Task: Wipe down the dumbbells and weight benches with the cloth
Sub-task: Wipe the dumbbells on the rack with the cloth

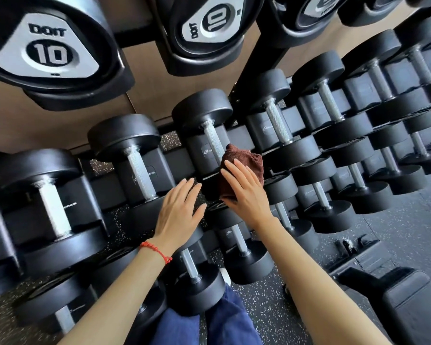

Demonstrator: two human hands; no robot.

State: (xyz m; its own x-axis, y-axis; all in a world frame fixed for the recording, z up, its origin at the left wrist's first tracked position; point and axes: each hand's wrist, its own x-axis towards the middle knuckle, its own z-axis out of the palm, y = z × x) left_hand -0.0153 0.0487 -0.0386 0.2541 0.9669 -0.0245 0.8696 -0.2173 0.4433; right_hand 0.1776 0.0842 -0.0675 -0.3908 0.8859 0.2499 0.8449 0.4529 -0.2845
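Head view looks down over a three-tier rack of black dumbbells. Far left on the top tier, a dumbbell end cap marked "10" faces out, and a second one marked "10" sits to its right. Below them on the middle tier, a large dumbbell with a knurled steel handle lies at the left edge, with the next one just beside it.

Moving right, the left hand lies flat on the near head of that second middle-tier dumbbell, fingers straight and slightly spread, gripping nothing. A red beaded bracelet circles its wrist.

Just to the right, the right hand presses a folded brown cloth against the near head of the third middle-tier dumbbell; the fingers lie straight and close together over the cloth, and the cloth's upper edge reaches the lower end of that dumbbell's handle. The two hands are near each other but apart.

Further right, smaller dumbbells run in rows toward the far edge. Lower right, a black padded weight bench stands on the speckled rubber floor. Blue trouser legs show at the bottom, between the forearms.
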